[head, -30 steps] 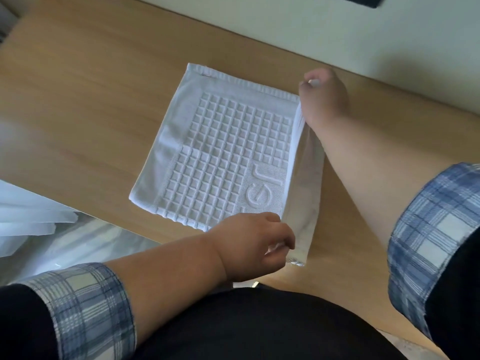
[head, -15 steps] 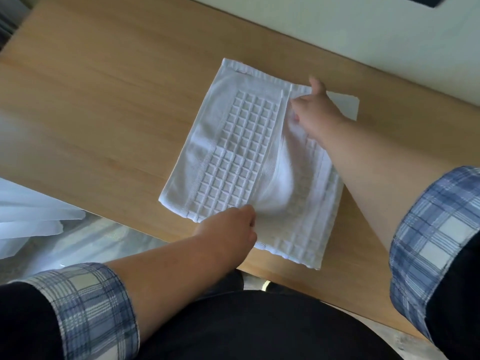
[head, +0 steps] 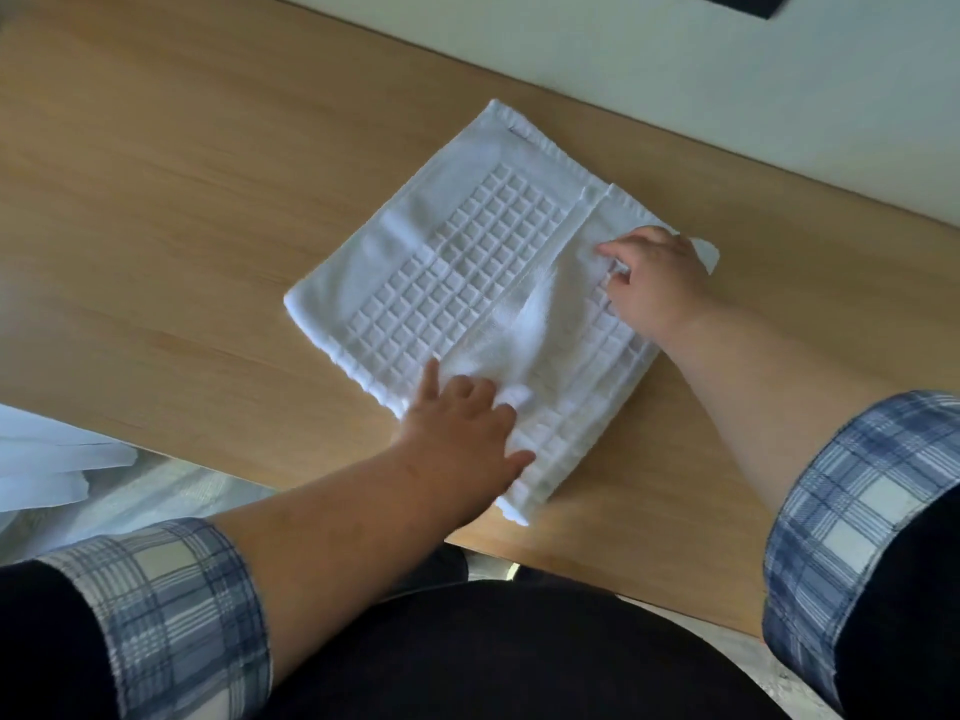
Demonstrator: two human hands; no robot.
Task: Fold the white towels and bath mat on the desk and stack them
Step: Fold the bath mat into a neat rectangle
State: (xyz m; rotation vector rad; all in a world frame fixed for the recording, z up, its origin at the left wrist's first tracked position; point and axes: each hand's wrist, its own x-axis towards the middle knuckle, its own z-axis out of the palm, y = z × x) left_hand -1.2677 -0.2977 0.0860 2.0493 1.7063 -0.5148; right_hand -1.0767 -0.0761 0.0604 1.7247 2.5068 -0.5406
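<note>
Bath mat (head: 457,283) now flatter, right half beneath left grip (head: 462,428), right grip (head: 654,278).

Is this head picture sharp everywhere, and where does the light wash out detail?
Head view: the left hand and its sleeve are smeared by motion, the right hand is sharper; bright light bleaches the left part of the bath mat, so its weave is lost there; the desk looks paler toward its left edge.

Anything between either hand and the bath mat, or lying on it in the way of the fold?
Nothing visible. The left hand and right hand both touch the bath mat directly, on its folded-over flap. No other object lies on the mat.
</note>
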